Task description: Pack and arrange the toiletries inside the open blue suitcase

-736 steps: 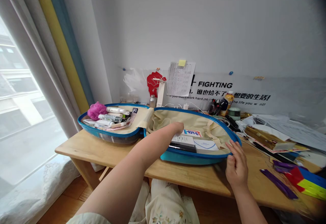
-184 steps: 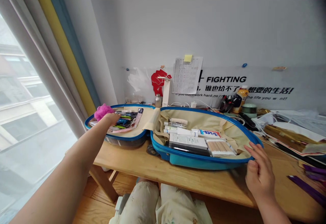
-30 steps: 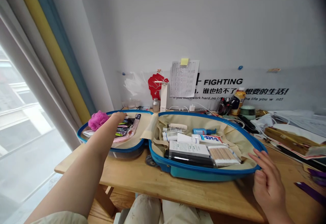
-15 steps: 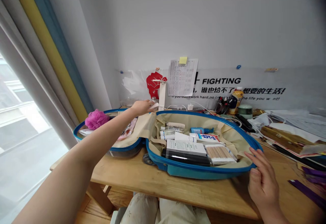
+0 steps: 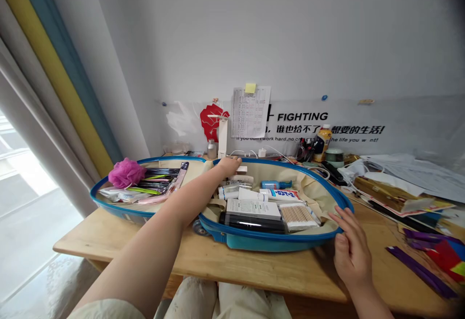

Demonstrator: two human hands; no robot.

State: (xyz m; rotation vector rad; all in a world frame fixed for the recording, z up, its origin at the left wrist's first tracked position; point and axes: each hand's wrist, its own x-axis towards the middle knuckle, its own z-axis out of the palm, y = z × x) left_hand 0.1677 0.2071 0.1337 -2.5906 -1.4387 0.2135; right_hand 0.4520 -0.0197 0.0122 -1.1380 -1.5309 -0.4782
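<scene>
An open blue suitcase (image 5: 250, 245) with beige lining lies on the table, its two halves side by side. My left hand (image 5: 228, 165) is over the back left of the right half, fingers closed on a small pale box-like item (image 5: 241, 169), partly hidden. My right hand (image 5: 353, 253) rests at the right rim, fingers stretched over it, thumb outside. Inside that half lie a toothpaste box (image 5: 281, 195), cotton swabs (image 5: 298, 216), a white printed box (image 5: 252, 208), a black case (image 5: 250, 222), white tubes (image 5: 228, 191) and a blue bottle (image 5: 276, 184).
The left half holds a pink bath puff (image 5: 126, 173) and packs of pens (image 5: 158, 179). Behind stand a white lamp (image 5: 223, 137), a small jar (image 5: 211, 148) and a yellow-labelled bottle (image 5: 322, 143). Papers (image 5: 417, 176) and purple strips (image 5: 421, 270) lie on the right of the wooden table (image 5: 290, 270).
My left hand has moved right and down with the pale item, from behind the suitcase's middle to over the right half. My right hand stays at the rim. The view has shifted slightly right.
</scene>
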